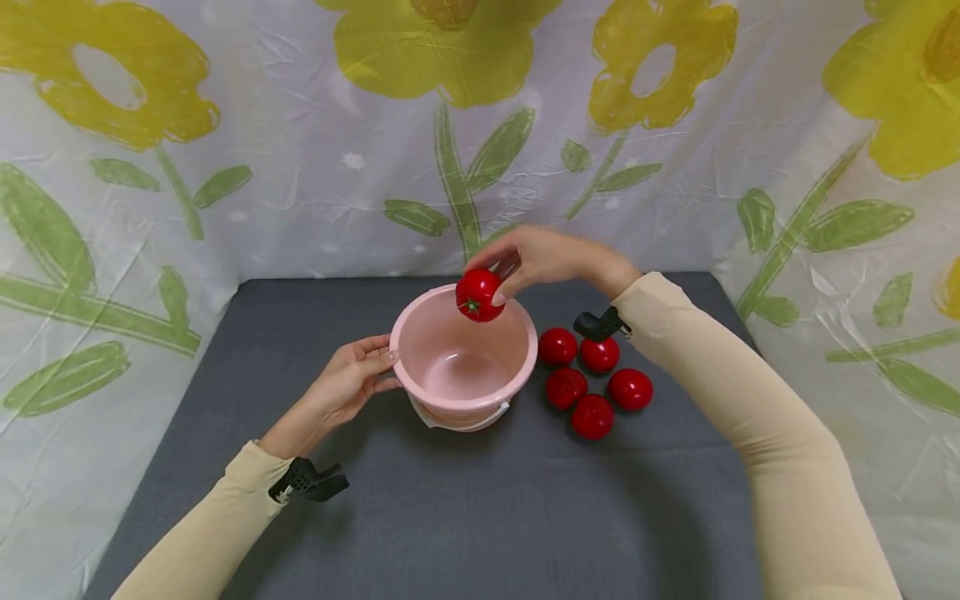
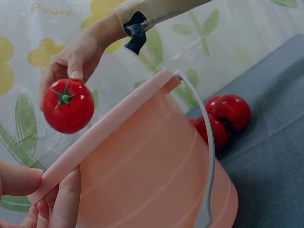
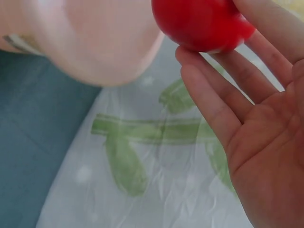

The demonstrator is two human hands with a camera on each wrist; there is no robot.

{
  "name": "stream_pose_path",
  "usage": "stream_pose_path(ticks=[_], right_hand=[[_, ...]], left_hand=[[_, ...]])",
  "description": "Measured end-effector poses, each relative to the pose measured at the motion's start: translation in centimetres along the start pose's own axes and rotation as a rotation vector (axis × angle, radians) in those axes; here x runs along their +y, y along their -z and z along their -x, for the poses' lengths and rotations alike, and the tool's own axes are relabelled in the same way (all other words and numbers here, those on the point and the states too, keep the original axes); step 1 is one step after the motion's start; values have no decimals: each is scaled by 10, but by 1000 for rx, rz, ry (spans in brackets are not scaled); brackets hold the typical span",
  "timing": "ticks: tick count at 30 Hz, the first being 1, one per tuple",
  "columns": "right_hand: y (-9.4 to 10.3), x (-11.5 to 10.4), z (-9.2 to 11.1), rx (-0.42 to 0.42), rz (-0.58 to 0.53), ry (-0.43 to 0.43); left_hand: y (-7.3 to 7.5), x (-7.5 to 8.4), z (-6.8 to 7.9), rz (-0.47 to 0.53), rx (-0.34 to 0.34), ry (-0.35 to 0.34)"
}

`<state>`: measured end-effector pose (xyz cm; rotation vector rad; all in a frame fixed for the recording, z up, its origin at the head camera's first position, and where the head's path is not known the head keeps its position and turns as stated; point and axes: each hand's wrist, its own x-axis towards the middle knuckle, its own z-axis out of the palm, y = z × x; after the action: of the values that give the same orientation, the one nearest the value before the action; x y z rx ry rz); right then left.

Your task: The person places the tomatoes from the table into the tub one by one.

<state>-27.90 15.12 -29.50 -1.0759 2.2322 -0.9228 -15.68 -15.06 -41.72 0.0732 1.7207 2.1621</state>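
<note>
A pink bucket (image 1: pixel 464 358) with a pale handle stands on the dark table. My left hand (image 1: pixel 348 379) pinches its rim on the left side, thumb on top and fingers below, as the left wrist view also shows. Above the bucket's far rim, my right hand (image 1: pixel 525 258) holds a red tomato (image 1: pixel 480 294) between thumb and fingers. The green calyx of that tomato (image 2: pixel 66 99) faces the left wrist camera. In the head view the bucket's visible inside floor is bare. The right wrist view shows the tomato (image 3: pixel 199 21) at the fingertips of the right hand, beside the bucket.
Several more red tomatoes (image 1: pixel 592 417) lie in a cluster on the table (image 1: pixel 480 517), close to the bucket's right side. A curtain (image 1: pixel 300 167) with painted yellow flowers hangs behind the table and along both sides.
</note>
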Motion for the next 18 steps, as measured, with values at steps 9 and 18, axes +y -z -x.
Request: stream_pose_path(ticks=[9,18], right_hand=[[-15,-10,-28,-88,34,4],[-27,-17,-49,-175,73,7]], left_hand=[[1,0,0,-3,-8,12],[3,-1,0,0,6,19]])
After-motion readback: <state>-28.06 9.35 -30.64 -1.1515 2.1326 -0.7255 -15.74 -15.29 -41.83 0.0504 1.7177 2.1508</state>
